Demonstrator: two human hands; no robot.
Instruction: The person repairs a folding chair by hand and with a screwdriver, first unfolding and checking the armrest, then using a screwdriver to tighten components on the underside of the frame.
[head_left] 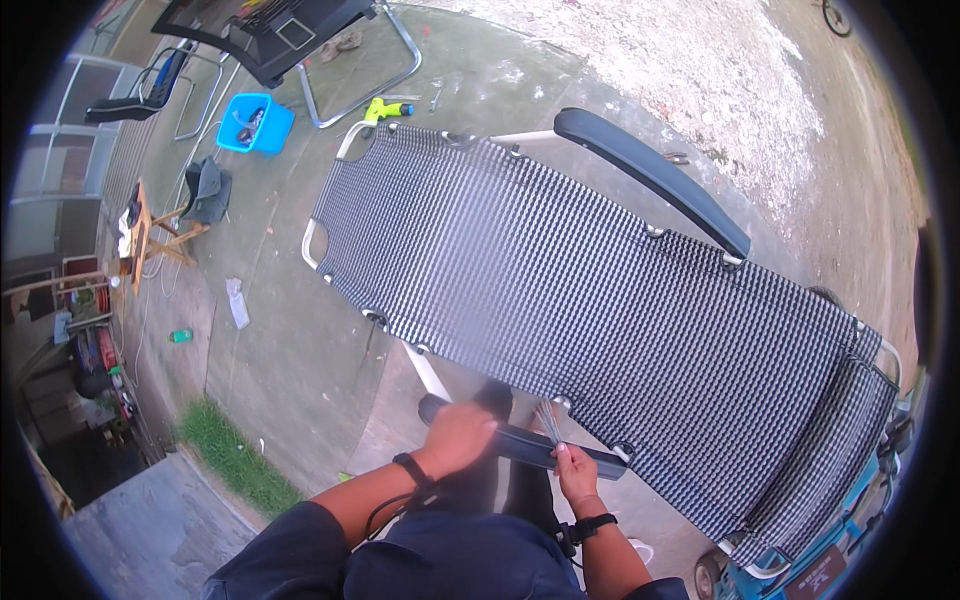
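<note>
A folding lounge chair (590,300) with black-and-white woven fabric and a white metal frame lies flat across the concrete in front of me. My left hand (458,435) rests on the near black armrest (520,445) at its left end. My right hand (576,470) is closed around a thin bundle of light-coloured cords or ties (548,422) just above the same armrest, close to the fabric's near edge. The far black armrest (650,175) runs along the opposite side. Both wrists wear dark bands.
A green and black power drill (388,108) lies on the concrete past the chair's far end. A blue bin (256,124), another folded chair frame (290,35), a small wooden stand (150,235) and a grass strip (230,455) are to the left.
</note>
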